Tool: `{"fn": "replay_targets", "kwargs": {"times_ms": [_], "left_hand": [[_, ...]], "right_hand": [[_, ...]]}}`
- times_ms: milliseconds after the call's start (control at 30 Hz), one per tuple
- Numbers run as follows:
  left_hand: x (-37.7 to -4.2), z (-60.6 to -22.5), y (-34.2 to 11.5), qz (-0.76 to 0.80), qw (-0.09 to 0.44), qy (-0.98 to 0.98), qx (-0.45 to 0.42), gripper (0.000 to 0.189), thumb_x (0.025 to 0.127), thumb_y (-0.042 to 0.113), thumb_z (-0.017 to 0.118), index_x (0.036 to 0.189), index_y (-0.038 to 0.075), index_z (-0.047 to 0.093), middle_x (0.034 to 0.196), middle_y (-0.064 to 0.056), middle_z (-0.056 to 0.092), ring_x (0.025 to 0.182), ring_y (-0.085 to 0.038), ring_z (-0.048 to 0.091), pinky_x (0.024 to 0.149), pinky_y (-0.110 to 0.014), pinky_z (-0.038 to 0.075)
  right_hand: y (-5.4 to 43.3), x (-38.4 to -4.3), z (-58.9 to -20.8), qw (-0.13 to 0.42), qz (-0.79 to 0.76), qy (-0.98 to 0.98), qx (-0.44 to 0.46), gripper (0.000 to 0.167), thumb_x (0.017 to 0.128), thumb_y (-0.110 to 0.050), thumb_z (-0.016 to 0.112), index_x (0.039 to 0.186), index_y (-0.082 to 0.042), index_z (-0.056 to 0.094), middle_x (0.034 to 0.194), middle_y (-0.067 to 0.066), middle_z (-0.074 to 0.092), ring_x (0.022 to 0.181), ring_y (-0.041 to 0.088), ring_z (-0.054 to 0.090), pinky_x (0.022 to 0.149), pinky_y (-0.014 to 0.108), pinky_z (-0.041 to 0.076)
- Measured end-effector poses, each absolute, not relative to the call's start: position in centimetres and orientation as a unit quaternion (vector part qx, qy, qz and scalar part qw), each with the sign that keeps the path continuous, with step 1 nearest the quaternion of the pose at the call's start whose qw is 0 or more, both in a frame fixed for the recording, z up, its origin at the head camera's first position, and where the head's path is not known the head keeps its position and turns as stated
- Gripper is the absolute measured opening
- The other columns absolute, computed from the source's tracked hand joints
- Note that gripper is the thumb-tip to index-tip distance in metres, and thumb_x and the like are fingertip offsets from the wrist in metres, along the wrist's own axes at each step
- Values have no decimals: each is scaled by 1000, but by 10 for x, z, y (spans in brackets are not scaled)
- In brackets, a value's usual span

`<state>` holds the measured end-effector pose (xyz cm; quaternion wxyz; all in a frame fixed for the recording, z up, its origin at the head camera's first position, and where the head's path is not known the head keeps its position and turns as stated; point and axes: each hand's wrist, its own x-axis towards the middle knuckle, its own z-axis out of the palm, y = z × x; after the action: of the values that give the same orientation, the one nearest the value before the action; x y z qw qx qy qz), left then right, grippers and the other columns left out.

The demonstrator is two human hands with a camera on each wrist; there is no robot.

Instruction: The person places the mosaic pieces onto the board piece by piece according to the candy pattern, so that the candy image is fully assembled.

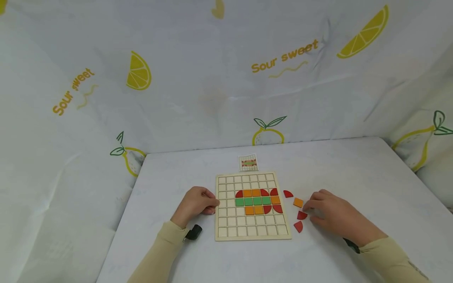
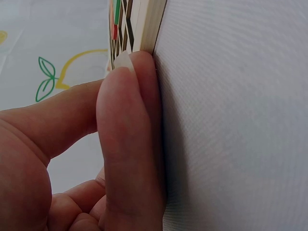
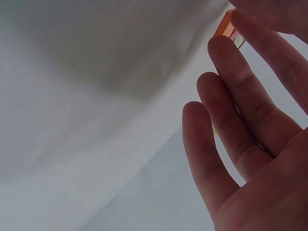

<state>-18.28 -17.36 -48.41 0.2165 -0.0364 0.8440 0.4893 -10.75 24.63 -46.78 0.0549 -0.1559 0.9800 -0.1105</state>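
Observation:
A light wooden grid board [image 1: 226, 232] lies flat on the table, with green squares [image 1: 249, 201], orange squares [image 1: 254, 210] and red quarter-circle pieces [image 1: 239, 194] set in its cells. My left hand [image 1: 196, 203] pinches the board's left edge; thumb and finger meet right at the rim in the left wrist view. Beyond the right edge, my right hand [image 1: 332, 214] hovers low beside loose pieces, fingers apart and loosely bent. Its fingertips are nearest a loose orange square [image 1: 298, 202] and a red quarter-circle [image 1: 302, 215].
Two more red quarter-circles lie loose, one farther back [image 1: 288, 193] and one nearer the front [image 1: 299, 226]. Behind the board rests a small pattern card [image 1: 248, 162]. White cloth with lemon prints [image 1: 198, 102] hangs around the white table [image 1: 170, 169].

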Motion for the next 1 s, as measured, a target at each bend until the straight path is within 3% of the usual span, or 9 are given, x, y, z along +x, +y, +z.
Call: {"fn": "replay_targets", "kwargs": {"times_ms": [233, 533, 767, 1000], "left_hand": [[-183, -483, -174, 489, 221, 843, -39, 20, 91, 14, 87, 101, 4, 73, 80, -6, 78, 64, -10, 72, 63, -24, 63], [-184, -485, -175, 490, 222, 842, -40, 20, 90, 15, 87, 100, 5, 74, 78, -6, 78, 61, -9, 71, 63, -24, 62], [-183, -485, -177, 488, 222, 843, -43, 20, 90, 15, 87, 101, 5, 73, 78, -5, 78, 62, -9, 71, 64, -24, 62], [-184, -487, -176, 495, 219, 840, -36, 19, 90, 15, 87, 100, 5, 73, 78, -5, 78, 62, -9, 71, 64, -24, 62]], "right_hand": [[237, -114, -466, 61, -110, 973, -194, 25, 84, -19, 93, 101, -33, 81, 97, -16, 65, 95, 10, 56, 79, 32, 62], [231, -119, -465, 76, -104, 973, -192, 21, 82, -27, 96, 95, -30, 81, 94, -16, 64, 91, 8, 54, 77, 29, 61], [210, -128, -457, 56, -128, 969, -206, 15, 85, -26, 93, 94, -27, 80, 91, -16, 62, 89, 5, 52, 74, 24, 56], [164, -145, -454, 32, -123, 962, -243, 17, 87, -31, 92, 97, -22, 82, 94, -13, 67, 92, 8, 54, 81, 29, 60]]}}
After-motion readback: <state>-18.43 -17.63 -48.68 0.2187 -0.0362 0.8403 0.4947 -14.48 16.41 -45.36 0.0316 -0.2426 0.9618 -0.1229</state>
